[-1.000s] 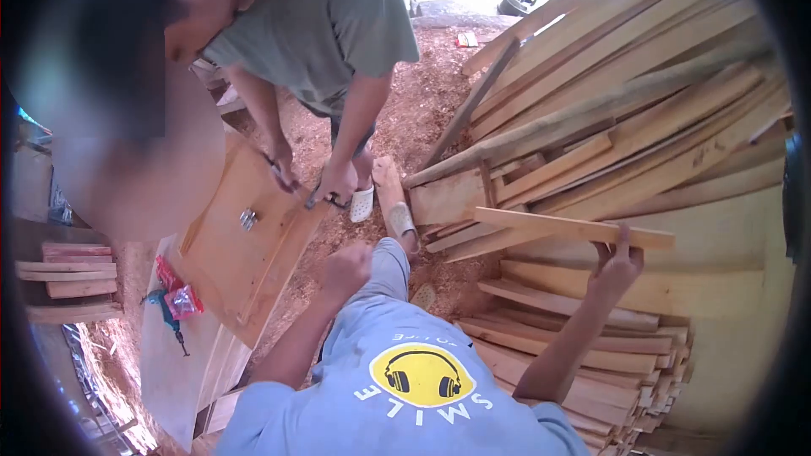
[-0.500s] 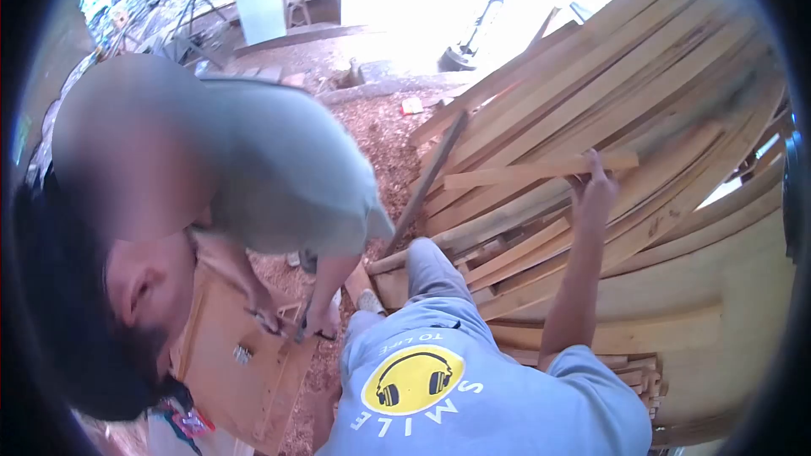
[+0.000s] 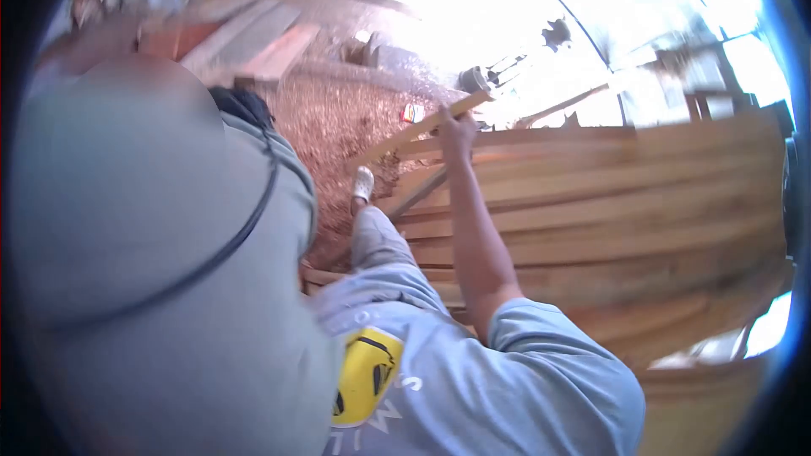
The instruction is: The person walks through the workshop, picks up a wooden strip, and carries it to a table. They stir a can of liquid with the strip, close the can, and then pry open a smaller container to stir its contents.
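My right hand [image 3: 459,133] is closed around a thin wooden strip [image 3: 395,139] near its upper end. The strip slants down to the left, over the shavings-covered ground and past the left edge of a stack of wooden boards [image 3: 591,203]. My right arm reaches straight out in front of me. My left hand is out of view; the co-worker's body covers that side.
A co-worker in a grey-green shirt [image 3: 152,287] bends very close on my left. My foot in a light clog [image 3: 362,182] rests on reddish shavings [image 3: 325,118]. Planks [image 3: 241,38] lie behind, and a small red packet [image 3: 412,112] is on the ground.
My right hand has carried the wooden strip left and away from above the boards. My view has turned, and the co-worker now fills more of the left side, hiding the wooden panel there.
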{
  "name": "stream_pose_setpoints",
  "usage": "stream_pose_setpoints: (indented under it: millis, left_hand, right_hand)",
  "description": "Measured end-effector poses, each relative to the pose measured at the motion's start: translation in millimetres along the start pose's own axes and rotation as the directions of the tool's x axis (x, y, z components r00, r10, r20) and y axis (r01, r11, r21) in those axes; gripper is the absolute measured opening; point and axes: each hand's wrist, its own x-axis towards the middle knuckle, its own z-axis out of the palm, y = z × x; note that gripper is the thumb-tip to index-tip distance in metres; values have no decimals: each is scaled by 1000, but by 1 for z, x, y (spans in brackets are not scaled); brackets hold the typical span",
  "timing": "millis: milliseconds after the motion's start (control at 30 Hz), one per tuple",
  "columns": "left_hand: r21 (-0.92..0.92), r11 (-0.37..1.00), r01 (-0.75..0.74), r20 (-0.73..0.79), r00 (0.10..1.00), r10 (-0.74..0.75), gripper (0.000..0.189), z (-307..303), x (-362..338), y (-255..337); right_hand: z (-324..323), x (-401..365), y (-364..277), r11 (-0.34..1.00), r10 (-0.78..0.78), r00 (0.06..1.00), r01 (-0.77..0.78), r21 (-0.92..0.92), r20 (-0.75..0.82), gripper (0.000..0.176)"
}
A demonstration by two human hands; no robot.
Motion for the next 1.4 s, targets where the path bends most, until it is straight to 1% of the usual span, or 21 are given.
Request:
stream_pose_setpoints:
  millis: [33, 100, 200, 300, 333, 400, 500, 533, 600, 633, 733, 800, 900, 933, 1033, 1133, 1167, 1200, 1267, 1300, 1400]
  left_hand:
    - [-10, 998, 54, 32, 998, -53, 31, 4, 14, -8]
    - [-17, 988, 156, 88, 984, -154, 31, 0, 45, -18]
    - [5, 957, 290, 138, 948, -288, 30, -44, 93, -26]
    - [-11, 936, 353, 161, 924, -346, 30, -109, 138, -1]
    - [-31, 931, 364, 153, 922, -355, 30, -134, 152, 11]
    - [-101, 927, 361, 97, 931, -352, 30, -187, 184, 40]
    - [-305, 911, 277, -42, 952, -304, 30, -265, 239, 95]
    - [-396, 893, 215, -96, 957, -274, 30, -293, 263, 120]
    - [-574, 818, 42, -211, 957, -197, 30, -346, 319, 154]
    - [-641, 765, -65, -274, 950, -149, 30, -377, 352, 170]
    - [-709, 580, -402, -483, 875, 17, 31, -484, 464, 190]
    - [-722, 454, -523, -548, 832, 86, 32, -556, 542, 200]
    - [-899, 368, -236, -254, 967, -1, 29, -647, 601, 223]
    - [-921, 292, -259, -284, 958, -45, 28, -670, 619, 231]
    - [-944, 95, -315, -328, 928, -178, 24, -733, 663, 239]
    - [-920, 102, -378, -388, 846, -366, 23, -785, 697, 247]
    - [-905, 161, -394, -426, 828, -364, 22, -807, 701, 252]
    - [-890, 168, -424, -455, 809, -372, 22, -819, 715, 253]
    - [-854, 191, -483, -518, 762, -388, 22, -846, 737, 251]
    - [-861, 203, -466, -506, 746, -434, 18, -861, 747, 250]
    - [-838, 345, -422, -544, 687, -482, 16, -893, 788, 244]
  right_hand:
    - [17, 21, 27, 998, -2, 990, 12, -69, 138, 33]
    - [61, 74, 76, 988, 12, 922, 48, -144, 386, 35]
    - [100, 152, 152, 972, -90, 846, 190, -138, 526, 24]
    - [101, 188, 162, 999, 42, 746, -51, -6, 665, 24]
    - [103, 203, 159, 994, 109, 723, -75, -79, 682, 23]
    - [113, 235, 159, 997, 54, 763, -75, 6, 645, 22]
    - [139, 306, 122, 972, 61, 837, -173, 157, 543, 20]
    - [143, 334, 100, 979, 24, 851, -125, 159, 525, 20]
    - [148, 391, 55, 988, -44, 869, -33, 148, 493, 19]
    - [157, 420, 44, 971, -70, 872, -51, 233, 485, 20]
    - [196, 516, 24, 872, 49, 878, -271, 408, 477, 23]
    - [223, 571, 28, 842, 183, 907, -343, 415, 379, 23]
    - [246, 648, 16, 779, 370, 901, -434, 453, 227, 24]
    - [251, 672, 9, 751, 423, 889, -452, 481, 175, 24]
    - [261, 722, -3, 625, 494, 842, -516, 586, 215, 21]
    - [283, 763, 5, 510, 598, 769, -582, 633, 225, 17]
    - [293, 778, 18, 465, 626, 742, -603, 648, 241, 17]
    - [302, 795, 28, 415, 651, 714, -619, 667, 258, 17]
    - [318, 826, 37, 334, 645, 661, -694, 637, 382, 18]
    - [327, 843, 41, 295, 634, 632, -731, 615, 446, 19]
    - [351, 904, 44, 276, 490, 544, -838, 471, 681, 23]
